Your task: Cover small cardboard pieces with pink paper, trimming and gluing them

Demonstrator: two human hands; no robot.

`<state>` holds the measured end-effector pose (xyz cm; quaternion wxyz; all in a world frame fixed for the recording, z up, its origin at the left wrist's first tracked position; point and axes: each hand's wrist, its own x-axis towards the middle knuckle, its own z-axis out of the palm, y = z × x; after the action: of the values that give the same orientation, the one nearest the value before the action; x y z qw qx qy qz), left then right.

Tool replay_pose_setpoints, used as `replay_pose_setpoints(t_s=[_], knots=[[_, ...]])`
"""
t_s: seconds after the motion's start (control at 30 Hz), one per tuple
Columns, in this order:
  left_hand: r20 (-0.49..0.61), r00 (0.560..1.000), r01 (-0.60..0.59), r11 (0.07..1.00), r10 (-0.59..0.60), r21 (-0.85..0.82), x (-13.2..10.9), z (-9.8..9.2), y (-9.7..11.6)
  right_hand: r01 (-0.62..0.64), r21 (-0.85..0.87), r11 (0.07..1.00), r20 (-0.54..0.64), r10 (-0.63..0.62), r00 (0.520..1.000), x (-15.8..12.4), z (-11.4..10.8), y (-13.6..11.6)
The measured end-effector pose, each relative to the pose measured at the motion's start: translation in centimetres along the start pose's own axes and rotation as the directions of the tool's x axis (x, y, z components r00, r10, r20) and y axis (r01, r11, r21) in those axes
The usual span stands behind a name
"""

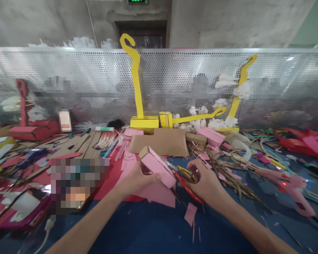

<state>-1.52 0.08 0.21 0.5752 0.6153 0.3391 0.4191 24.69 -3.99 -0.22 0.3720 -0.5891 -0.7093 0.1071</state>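
My left hand (pixel 136 179) is closed round a pink paper-covered cardboard box (pixel 157 165), holding it tilted above the blue table (pixel 148 225). My right hand (pixel 205 180) grips scissors with red and yellow handles (pixel 187 180); the blades point left at the box's lower right edge. A loose flap of pink paper (pixel 159 195) hangs under the box. Small pink offcuts (pixel 190 213) lie on the table just below the scissors.
A brown cardboard sheet (pixel 161 141) lies behind the box. Yellow cardboard stands (pixel 137 91) with white cotton tufts lean on a perforated metal screen (pixel 175 81). A pink glue gun (pixel 294 188) rests at right. Red paper, sticks and scraps crowd both sides.
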Motion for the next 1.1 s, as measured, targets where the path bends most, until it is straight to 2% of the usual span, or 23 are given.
replay_pose_setpoints(t_s=[0.07,0.2,0.37,0.53,0.73,1.1], knots=[[-0.019,1.000,0.005,1.000,-0.005,0.006,0.1,-0.2,-0.3,-0.048,-0.033,0.998,0.039,0.049,0.998,0.1,0.2,0.6],[-0.015,1.000,0.002,1.000,-0.002,-0.010,0.2,-0.3,-0.4,-0.057,-0.046,0.997,0.147,0.063,0.987,0.0,0.6,1.4],[-0.014,1.000,-0.015,0.999,0.015,-0.043,0.4,-0.3,-0.7,-0.050,0.073,0.996,0.208,0.034,0.978,-0.3,0.5,1.4],[-0.142,0.990,-0.055,0.973,0.023,-0.223,0.7,-0.5,-0.5,-0.034,0.153,0.988,0.097,0.020,0.995,-0.1,0.1,1.2],[-0.239,0.971,-0.109,0.918,0.016,-0.382,1.2,-1.1,0.6,-0.001,0.186,0.983,0.093,-0.016,0.996,0.0,-1.3,1.1],[-0.408,0.913,-0.236,0.852,0.030,-0.467,1.6,-1.7,0.6,-0.096,0.149,0.984,0.290,0.049,0.956,0.0,-1.5,0.5]])
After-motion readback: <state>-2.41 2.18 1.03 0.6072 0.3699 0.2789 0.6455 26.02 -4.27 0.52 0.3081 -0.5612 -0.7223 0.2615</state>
